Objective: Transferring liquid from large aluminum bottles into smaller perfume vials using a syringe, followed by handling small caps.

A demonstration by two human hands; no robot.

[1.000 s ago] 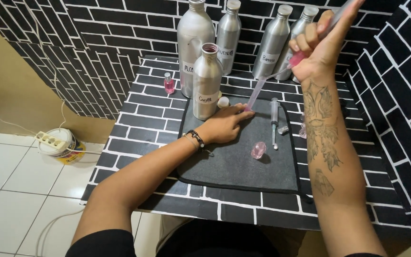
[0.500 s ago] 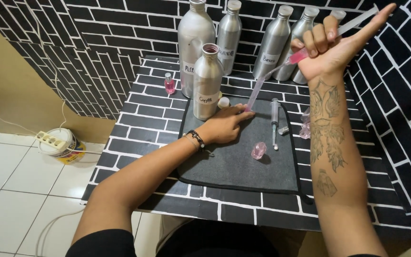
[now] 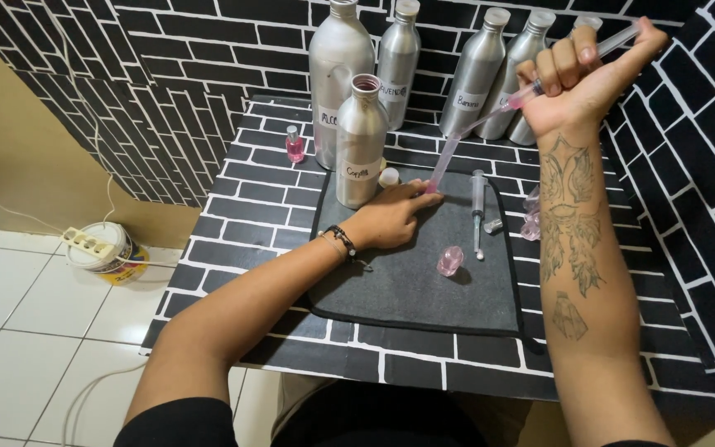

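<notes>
My right hand [image 3: 581,79] is raised at the back right, shut on a long syringe [image 3: 457,141] with pink liquid in it. The thumb lies on the plunger end. The syringe slants down to the left, and its tip meets the fingertips of my left hand [image 3: 391,217]. That hand rests on the dark mat [image 3: 407,290], with its fingers closed around something small that they hide. An open aluminium bottle [image 3: 362,141] stands just left of it, and a white cap [image 3: 388,177] sits beside the bottle.
Several capped aluminium bottles [image 3: 473,74] line the back wall. A second syringe [image 3: 478,207], a pink cap [image 3: 449,261] and small glass bottles [image 3: 531,225] lie on the mat's right side. A small pink bottle [image 3: 295,146] stands at the left. A power strip [image 3: 97,246] is on the floor.
My right thumb, stretched out away from the syringe half a second ago, now sits on the plunger end. The pink column near that hand looks shorter. My left hand has stayed put.
</notes>
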